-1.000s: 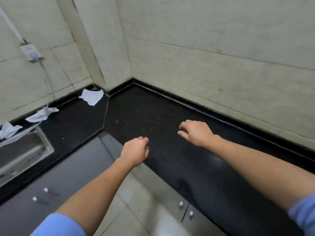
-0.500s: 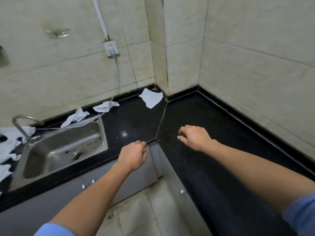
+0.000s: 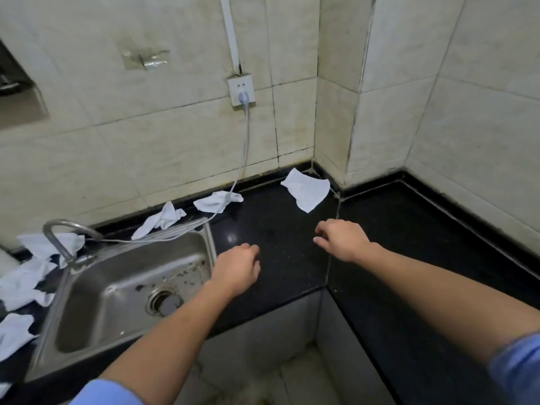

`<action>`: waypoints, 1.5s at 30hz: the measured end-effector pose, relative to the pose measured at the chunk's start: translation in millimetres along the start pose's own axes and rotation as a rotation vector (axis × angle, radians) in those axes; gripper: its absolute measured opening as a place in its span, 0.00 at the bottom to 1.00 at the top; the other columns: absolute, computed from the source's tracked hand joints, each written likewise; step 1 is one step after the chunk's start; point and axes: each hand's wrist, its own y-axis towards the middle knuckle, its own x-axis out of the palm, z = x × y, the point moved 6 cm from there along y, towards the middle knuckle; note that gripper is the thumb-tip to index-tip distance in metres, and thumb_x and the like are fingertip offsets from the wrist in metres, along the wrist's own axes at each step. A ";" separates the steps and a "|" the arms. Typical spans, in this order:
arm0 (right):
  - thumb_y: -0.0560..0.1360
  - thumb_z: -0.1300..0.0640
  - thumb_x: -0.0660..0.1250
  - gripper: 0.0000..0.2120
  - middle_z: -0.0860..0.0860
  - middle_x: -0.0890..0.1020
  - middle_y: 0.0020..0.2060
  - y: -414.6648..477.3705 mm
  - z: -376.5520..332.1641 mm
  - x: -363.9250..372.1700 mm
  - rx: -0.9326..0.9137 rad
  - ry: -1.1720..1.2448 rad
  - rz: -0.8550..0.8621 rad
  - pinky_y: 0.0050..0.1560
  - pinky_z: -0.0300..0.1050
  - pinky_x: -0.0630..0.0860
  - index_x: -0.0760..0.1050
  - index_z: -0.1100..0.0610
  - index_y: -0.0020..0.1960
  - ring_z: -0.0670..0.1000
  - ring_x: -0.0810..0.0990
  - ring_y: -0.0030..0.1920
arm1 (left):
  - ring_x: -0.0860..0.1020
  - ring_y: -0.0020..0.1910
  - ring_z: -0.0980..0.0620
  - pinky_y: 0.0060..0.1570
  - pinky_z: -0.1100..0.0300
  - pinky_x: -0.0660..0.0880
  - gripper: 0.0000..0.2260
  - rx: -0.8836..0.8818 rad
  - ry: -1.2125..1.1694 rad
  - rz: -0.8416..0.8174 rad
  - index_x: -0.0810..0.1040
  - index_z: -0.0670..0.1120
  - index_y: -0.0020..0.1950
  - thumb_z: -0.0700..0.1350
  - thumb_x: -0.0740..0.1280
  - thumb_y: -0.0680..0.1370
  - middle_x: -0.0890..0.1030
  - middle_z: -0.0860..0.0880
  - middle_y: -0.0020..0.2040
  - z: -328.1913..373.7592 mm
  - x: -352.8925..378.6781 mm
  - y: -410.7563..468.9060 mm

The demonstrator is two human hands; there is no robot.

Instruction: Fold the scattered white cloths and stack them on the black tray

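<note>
Black stone counter [image 3: 409, 244], L-shaped. Steel sink [image 3: 117, 287] set into it, just left of the left hand [image 3: 236, 270]. Flat white cloth [image 3: 305, 188] lies beyond the right hand [image 3: 342, 241], at the wall corner. Two crumpled cloths [image 3: 217, 201] [image 3: 159, 219] lie beyond the left hand; grey cable [image 3: 175, 233] crosses one. Further cloths [image 3: 26, 282] lie far left, past the sink.

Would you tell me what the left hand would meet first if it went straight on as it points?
The left hand would likely meet the flat white cloth in the corner; only bare counter lies between.
</note>
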 end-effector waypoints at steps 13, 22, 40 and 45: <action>0.77 0.42 0.61 0.17 0.49 0.78 0.53 128.9 17.0 45.8 0.186 0.008 -0.141 0.48 0.50 0.77 0.72 0.49 0.61 0.54 0.79 0.51 | 0.76 0.54 0.45 0.49 0.52 0.73 0.11 0.071 -0.084 -0.096 0.74 0.48 0.57 0.50 0.59 0.78 0.77 0.48 0.54 -84.1 32.7 129.0; 0.78 0.44 0.61 0.23 0.56 0.73 0.61 256.6 65.5 118.4 0.218 0.105 -0.262 0.53 0.53 0.75 0.65 0.54 0.69 0.60 0.76 0.58 | 0.77 0.52 0.46 0.45 0.52 0.73 0.10 -0.076 -0.136 -0.218 0.75 0.47 0.55 0.49 0.60 0.78 0.76 0.48 0.51 -124.2 83.4 193.2; 0.79 0.63 0.61 0.19 0.64 0.74 0.64 387.3 125.0 199.6 0.358 0.440 -0.292 0.61 0.47 0.65 0.69 0.66 0.68 0.62 0.73 0.64 | 0.77 0.52 0.46 0.46 0.54 0.74 0.10 -0.204 -0.214 -0.358 0.75 0.48 0.57 0.49 0.60 0.78 0.77 0.48 0.52 -150.0 141.1 231.5; 0.75 0.64 0.63 0.05 0.62 0.81 0.45 350.0 77.1 181.8 0.255 0.515 -0.250 0.41 0.43 0.66 0.77 0.64 0.45 0.61 0.79 0.47 | 0.77 0.51 0.47 0.45 0.54 0.75 0.10 -0.141 -0.208 -0.329 0.75 0.48 0.55 0.49 0.60 0.78 0.77 0.48 0.52 -151.0 135.1 234.1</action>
